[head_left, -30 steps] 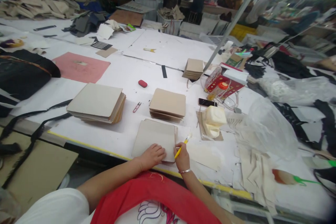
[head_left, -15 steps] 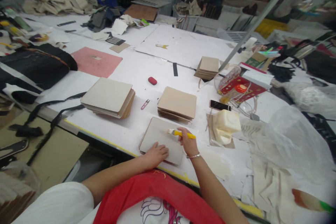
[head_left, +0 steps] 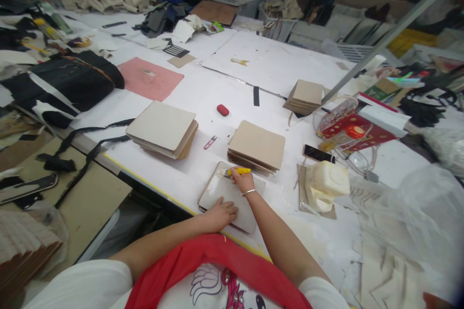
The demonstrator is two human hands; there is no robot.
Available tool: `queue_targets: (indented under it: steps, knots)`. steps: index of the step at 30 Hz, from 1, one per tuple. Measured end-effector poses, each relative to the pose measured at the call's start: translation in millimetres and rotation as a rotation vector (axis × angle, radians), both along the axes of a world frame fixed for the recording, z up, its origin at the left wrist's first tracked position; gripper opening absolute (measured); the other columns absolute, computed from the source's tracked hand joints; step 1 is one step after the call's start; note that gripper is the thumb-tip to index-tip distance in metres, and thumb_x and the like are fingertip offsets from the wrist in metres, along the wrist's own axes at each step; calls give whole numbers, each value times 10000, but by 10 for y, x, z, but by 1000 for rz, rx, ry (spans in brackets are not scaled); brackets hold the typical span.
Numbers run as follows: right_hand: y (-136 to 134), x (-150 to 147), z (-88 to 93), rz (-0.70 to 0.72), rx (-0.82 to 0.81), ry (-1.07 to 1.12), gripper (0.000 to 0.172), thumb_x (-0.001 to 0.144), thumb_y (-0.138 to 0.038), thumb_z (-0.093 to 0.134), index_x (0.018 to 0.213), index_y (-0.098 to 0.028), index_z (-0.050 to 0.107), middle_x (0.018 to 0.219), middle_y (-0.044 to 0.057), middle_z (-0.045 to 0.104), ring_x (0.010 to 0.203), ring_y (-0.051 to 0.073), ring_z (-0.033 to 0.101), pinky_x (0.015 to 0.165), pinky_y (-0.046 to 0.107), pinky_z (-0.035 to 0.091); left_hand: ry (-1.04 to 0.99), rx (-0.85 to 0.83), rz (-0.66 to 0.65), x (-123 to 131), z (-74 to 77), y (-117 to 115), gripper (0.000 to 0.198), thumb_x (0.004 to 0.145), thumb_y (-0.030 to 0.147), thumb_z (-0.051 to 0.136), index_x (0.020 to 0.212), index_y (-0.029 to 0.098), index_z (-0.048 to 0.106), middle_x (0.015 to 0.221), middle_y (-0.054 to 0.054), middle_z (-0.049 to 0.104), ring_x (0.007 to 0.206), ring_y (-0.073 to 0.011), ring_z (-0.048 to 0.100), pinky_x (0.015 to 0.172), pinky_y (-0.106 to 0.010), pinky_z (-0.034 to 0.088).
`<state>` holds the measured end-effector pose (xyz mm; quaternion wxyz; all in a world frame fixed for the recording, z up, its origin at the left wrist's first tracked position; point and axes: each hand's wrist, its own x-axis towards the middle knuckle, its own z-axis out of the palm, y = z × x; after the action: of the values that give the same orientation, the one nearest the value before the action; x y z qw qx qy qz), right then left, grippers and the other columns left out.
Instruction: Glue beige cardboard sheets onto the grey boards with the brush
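My right hand (head_left: 243,182) is closed around a brush with a yellow handle (head_left: 243,171). Its bristles touch the upper left part of a grey board (head_left: 213,190), where a whitish wet smear shows. My left hand (head_left: 222,214) lies with its fingers spread on the lower part of the same board, near the table edge. More boards show beneath that one. Just behind it is a stack of tan boards (head_left: 256,145), and to the left a taller stack with a light grey top (head_left: 162,125). Pink thread snips (head_left: 210,142) lie between these two stacks.
At the right stand a cream plastic container (head_left: 328,181), a dark phone (head_left: 318,153) and a red bag (head_left: 344,130). Farther back are a small board stack (head_left: 306,94) and a slanting metal pole (head_left: 391,36). A red case (head_left: 222,110), pink sheet (head_left: 152,79) and black bundle (head_left: 65,84) lie left.
My right hand has moved the brush toward the board's upper left, and a whitish smear now shows there. My left hand stays on the board. The whole view has shifted, with the table things farther right.
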<state>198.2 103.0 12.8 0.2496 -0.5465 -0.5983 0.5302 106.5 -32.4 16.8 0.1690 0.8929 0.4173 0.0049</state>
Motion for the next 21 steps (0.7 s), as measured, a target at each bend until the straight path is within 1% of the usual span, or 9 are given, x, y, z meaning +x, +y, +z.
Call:
queue_targets:
  steps: [3, 8, 11, 13, 14, 16, 17, 19, 21]
  knots:
    - [-6, 221, -37, -140, 8, -24, 311, 727, -451, 483, 790, -169, 600, 523, -23, 574, 400, 98, 513, 420, 202, 428, 1, -11, -3, -2, 25, 5, 264, 830, 185, 405, 1067, 220, 517, 1181, -54, 527, 1130, -220, 399, 915, -463, 290]
    - [-118, 945, 3, -341, 9, -101, 341, 735, -469, 472, 759, -151, 592, 528, 3, 579, 396, 106, 508, 407, 220, 431, 26, 4, -26, -1, 14, 15, 283, 825, 195, 427, 1093, 231, 511, 1216, -55, 508, 1134, -215, 404, 911, -438, 302]
    - [-227, 1309, 85, -390, 53, -164, 339, 754, -459, 459, 787, -152, 599, 519, -2, 571, 409, 113, 517, 424, 230, 434, 43, 0, -48, 2, -47, 23, 294, 812, 215, 468, 1102, 246, 506, 1234, -46, 495, 1152, -212, 394, 914, -425, 306]
    - [-352, 1432, 123, -332, 207, -231, 332, 771, -451, 450, 841, -169, 612, 605, 11, 608, 507, 124, 562, 509, 246, 464, 57, -12, -60, 7, -79, 30, 323, 791, 242, 511, 1114, 252, 500, 1245, -48, 485, 1164, -215, 385, 922, -422, 303]
    - [-438, 1461, 131, -263, 315, -276, 324, 780, -442, 447, 870, -182, 618, 673, 22, 626, 581, 131, 582, 570, 254, 474, 64, -14, -62, 11, -88, 33, 337, 783, 247, 525, 1119, 253, 497, 1249, -51, 482, 1169, -217, 382, 926, -422, 301]
    - [-660, 1479, 129, -70, 506, -377, 301, 802, -410, 439, 919, -205, 625, 773, 38, 631, 697, 139, 586, 661, 260, 467, 74, -16, -62, 22, -94, 40, 349, 780, 243, 532, 1127, 256, 494, 1252, -55, 480, 1168, -221, 385, 927, -423, 301]
    - [-794, 1479, 123, 31, 563, -426, 292, 814, -388, 431, 943, -210, 623, 785, 44, 625, 718, 140, 580, 678, 258, 459, 78, -15, -62, 27, -93, 42, 344, 786, 238, 524, 1128, 258, 494, 1252, -56, 481, 1165, -222, 390, 926, -425, 303]
    - [-1085, 1481, 118, 178, 609, -495, 288, 838, -347, 405, 985, -212, 612, 754, 47, 609, 698, 135, 567, 667, 248, 446, 82, -16, -63, 39, -88, 41, 326, 801, 231, 500, 1126, 258, 497, 1250, -59, 484, 1154, -223, 403, 921, -429, 309]
    - [-1364, 1495, 138, 236, 618, -507, 278, 847, -321, 398, 996, -210, 605, 727, 45, 597, 672, 131, 559, 646, 239, 438, 84, -23, -66, 47, -85, 28, 309, 815, 219, 472, 1121, 252, 502, 1245, -63, 487, 1146, -222, 411, 919, -431, 315]
